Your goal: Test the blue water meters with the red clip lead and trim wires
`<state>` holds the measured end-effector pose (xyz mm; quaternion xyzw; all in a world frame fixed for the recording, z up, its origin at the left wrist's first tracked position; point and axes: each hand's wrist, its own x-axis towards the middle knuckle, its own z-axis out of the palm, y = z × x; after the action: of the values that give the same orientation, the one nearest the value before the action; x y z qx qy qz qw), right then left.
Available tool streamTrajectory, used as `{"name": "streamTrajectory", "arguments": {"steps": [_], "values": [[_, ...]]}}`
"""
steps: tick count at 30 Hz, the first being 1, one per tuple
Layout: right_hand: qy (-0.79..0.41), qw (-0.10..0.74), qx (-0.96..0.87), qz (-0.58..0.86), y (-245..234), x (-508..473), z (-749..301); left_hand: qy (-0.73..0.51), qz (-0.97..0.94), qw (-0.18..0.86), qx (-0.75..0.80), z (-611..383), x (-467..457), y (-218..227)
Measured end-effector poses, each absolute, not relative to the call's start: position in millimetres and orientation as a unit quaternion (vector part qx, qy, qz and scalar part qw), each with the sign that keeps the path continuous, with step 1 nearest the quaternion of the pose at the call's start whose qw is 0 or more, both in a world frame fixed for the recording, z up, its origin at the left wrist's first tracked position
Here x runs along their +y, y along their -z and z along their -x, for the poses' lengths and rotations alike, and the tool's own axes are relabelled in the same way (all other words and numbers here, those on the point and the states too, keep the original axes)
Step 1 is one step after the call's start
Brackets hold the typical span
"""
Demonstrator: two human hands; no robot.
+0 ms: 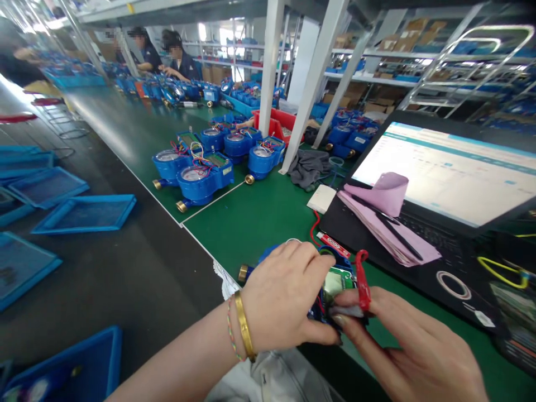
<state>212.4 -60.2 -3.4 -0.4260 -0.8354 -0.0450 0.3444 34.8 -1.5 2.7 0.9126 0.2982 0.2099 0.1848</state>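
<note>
My left hand (285,290) is closed over a blue water meter (268,254) at the table's near edge, and covers most of it. The meter's brass threaded end (243,272) sticks out to the left. Its green circuit board (341,276) shows between my hands. At the board's lower edge my right hand (402,329) pinches a small grey piece (347,310), whose kind I cannot make out. A red strip (362,279) stands up beside my right fingers. Just beyond the meter lies a red-and-white labelled strip (334,244).
Several blue water meters (205,178) with loose wires stand farther along the green table (251,215). To the right, a laptop (456,167) carries pink paper (389,223) and a pen (402,237). White posts (312,84) rise nearby. Blue trays (86,212) sit left; people work in the distance.
</note>
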Motion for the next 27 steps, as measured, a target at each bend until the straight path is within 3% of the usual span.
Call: {"name": "streamTrajectory", "arguments": {"steps": [18, 27], "values": [[0.005, 0.366, -0.825, 0.431, 1.5, -60.5, -209.4, -0.211, -0.906, 0.184, 0.318, -34.9, -3.8, -3.2], [0.049, 0.360, -0.843, 0.397, 9.1, -55.4, -216.2, -0.215, -0.904, 0.186, 0.319, -34.2, -3.5, -1.2]]}}
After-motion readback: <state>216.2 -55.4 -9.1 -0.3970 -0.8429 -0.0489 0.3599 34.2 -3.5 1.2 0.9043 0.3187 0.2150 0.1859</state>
